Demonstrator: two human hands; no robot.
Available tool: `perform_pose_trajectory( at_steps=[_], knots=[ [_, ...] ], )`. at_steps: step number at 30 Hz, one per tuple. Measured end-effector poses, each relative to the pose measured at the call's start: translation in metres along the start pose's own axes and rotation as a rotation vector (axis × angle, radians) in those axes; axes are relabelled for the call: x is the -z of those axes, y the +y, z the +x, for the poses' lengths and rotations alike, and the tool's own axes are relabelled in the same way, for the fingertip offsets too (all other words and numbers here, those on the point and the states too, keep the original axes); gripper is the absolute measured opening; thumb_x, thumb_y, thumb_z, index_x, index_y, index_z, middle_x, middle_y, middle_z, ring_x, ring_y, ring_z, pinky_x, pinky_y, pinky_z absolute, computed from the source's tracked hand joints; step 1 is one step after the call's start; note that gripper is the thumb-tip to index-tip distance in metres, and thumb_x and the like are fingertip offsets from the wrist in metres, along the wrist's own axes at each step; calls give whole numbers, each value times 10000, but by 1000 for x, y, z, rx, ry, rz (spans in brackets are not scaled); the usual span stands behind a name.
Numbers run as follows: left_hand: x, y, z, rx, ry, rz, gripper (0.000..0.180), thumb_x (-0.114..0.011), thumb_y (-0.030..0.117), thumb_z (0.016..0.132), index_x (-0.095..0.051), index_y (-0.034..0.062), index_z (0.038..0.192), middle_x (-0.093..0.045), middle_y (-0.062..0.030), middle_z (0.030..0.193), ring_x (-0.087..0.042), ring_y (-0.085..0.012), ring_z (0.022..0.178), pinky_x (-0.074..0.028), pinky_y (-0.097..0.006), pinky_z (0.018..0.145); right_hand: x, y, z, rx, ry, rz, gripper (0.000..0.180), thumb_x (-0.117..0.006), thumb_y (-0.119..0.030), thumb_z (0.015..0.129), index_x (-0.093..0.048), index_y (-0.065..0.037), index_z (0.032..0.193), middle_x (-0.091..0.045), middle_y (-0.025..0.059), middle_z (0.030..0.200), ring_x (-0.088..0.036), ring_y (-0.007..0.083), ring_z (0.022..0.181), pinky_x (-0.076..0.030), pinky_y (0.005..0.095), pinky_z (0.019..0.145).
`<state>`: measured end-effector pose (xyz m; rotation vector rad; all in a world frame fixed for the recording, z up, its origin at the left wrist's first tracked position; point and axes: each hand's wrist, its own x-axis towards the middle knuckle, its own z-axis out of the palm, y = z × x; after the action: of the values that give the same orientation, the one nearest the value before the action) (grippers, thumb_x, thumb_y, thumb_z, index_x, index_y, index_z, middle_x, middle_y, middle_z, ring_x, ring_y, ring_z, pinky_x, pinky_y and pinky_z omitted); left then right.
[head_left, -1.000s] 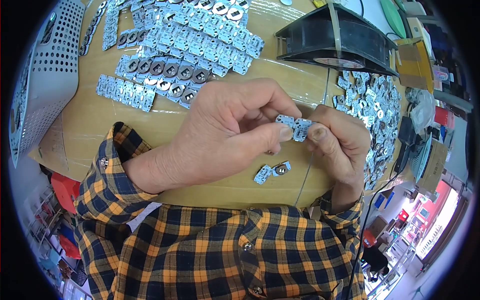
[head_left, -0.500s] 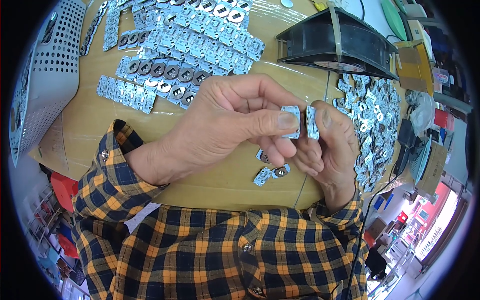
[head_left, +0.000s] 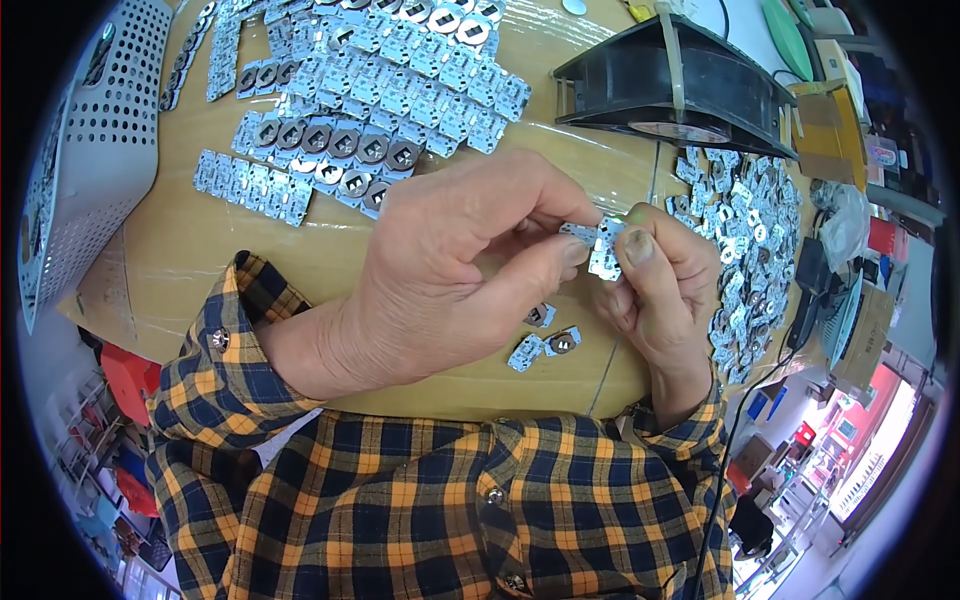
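Note:
Both hands meet over a wooden table (head_left: 200, 260). My left hand (head_left: 450, 270) pinches one end of a small silver metal strip of linked plates (head_left: 598, 245) between thumb and forefinger. My right hand (head_left: 660, 290) grips the other end, its thumb pressed on the strip, which is bent at the joint. Below the hands a loose pair of small plates (head_left: 545, 345) lies on the table, with another piece (head_left: 540, 315) partly hidden under my left hand.
Rows of joined silver strips (head_left: 350, 120) lie at the back left. A heap of separated plates (head_left: 745, 250) is at the right. A black fan housing (head_left: 680, 85) stands behind it. A perforated grey metal box (head_left: 90, 150) is at the far left.
The strip was held flat between both hands, then bent apart at a joint; now the hands have closed together on it again, slightly higher.

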<state>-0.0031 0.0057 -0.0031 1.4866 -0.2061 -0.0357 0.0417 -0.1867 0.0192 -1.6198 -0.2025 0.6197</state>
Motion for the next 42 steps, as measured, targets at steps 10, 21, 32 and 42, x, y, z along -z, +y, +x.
perform_pose_trajectory(
  at_steps=[10,21,32,42],
  knots=[
    [6,-1,3,-57,47,6,193,-592,-104,863,-621,-44,1044,-628,-82,930,-648,-104,811,-539,-213,679,-2,1,-1,-11,21,31,311,-496,-198,987,-498,-31,725,-423,-20,527,-347,31,414,-277,203,397],
    [8,0,5,64,38,-25,170,-631,-49,873,-648,-48,1042,-680,-98,912,-671,-100,794,-558,-211,686,26,-7,11,241,-383,-421,247,-611,-133,920,-609,-10,706,-504,32,543,-472,128,460,-336,277,448],
    [6,6,4,212,-56,-203,196,-621,-20,904,-620,-67,1094,-702,-105,858,-689,-123,767,-582,-231,680,12,-2,4,265,-164,-352,240,-593,-118,949,-606,-1,740,-517,4,546,-476,65,476,-343,238,443],
    [3,5,5,287,-37,-414,199,-635,-26,893,-610,-69,1086,-698,-140,876,-694,-144,749,-595,-250,673,10,4,4,326,-113,-323,378,-525,-271,992,-562,-10,720,-527,-2,588,-394,31,432,-263,194,406]
  ],
)
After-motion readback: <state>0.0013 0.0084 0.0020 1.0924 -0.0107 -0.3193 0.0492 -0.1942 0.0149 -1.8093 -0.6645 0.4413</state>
